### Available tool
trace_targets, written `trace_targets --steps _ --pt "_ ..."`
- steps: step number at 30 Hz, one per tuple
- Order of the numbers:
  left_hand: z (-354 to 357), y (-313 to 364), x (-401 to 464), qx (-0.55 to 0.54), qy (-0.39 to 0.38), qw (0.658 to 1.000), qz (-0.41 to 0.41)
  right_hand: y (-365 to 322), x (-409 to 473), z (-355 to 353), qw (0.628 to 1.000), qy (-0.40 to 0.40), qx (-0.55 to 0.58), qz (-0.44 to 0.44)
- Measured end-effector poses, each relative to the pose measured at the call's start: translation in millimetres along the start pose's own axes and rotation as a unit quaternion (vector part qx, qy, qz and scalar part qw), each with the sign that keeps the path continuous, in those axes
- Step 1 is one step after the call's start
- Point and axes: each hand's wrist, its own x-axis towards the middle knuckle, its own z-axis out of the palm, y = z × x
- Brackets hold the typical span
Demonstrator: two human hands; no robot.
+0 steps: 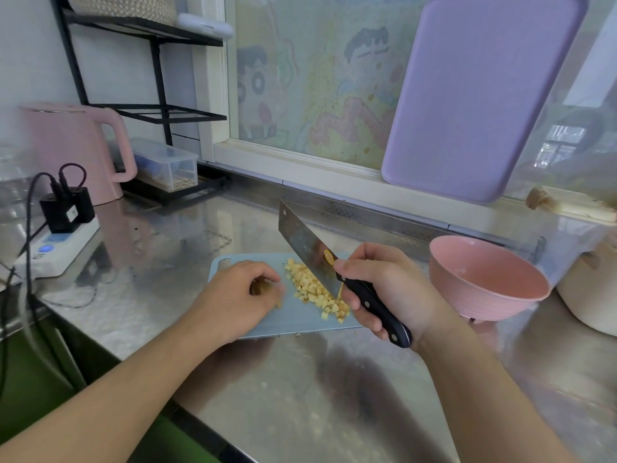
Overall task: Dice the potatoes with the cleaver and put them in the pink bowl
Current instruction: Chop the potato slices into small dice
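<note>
The left hand (pixel 242 294) blurs over whatever its curled fingers cover; the cleaver (pixel 309 250) hides part of the potato dice (pixel 312 290); the white pot (pixel 591 289) runs off-frame.

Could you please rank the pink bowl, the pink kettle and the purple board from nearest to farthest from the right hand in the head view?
From the right hand, which grips the cleaver:
1. Pink bowl, just to its right on the counter.
2. Purple board, leaning at the window behind, up and right.
3. Pink kettle, far left at the back of the counter.
</note>
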Motion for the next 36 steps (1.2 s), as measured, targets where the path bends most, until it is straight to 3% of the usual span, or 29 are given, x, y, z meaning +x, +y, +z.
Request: trace_targets --steps 3,9,12,15,18,29,36 --pt "-1.9 -4.1 -2.4 0.041 -0.044 0.998 0.015 0.2 0.3 0.0 1.0 0.002 0.007 -0.001" --pt "-13.2 -9.1 -5.3 -0.013 -0.103 0.994 0.02 0.6 0.5 1.1 1.0 0.002 0.003 -0.001" --pt "-12.9 -6.3 -10.7 -0.023 -0.034 0.999 -0.012 0.1 -0.6 2.2 1.0 0.001 0.0 0.001" --pt "-16.2 -0.7 -14.7 0.051 0.059 0.994 -0.076 0.4 -0.9 3.0 1.0 0.004 -0.004 0.003" --pt "-20.9 1.7 -18.9 0.1 0.024 0.988 -0.117 1.1 -1.0 3.9 1.0 0.003 -0.003 0.006" --pt "-29.9 2.1 -17.4 0.082 -0.045 0.989 -0.116 1.2 -0.6 4.5 1.0 -0.002 -0.002 0.01" --pt "-18.5 -2.8 -8.4 0.095 0.022 0.988 -0.123 1.5 -1.1 8.6 1.0 -0.009 0.017 0.014"
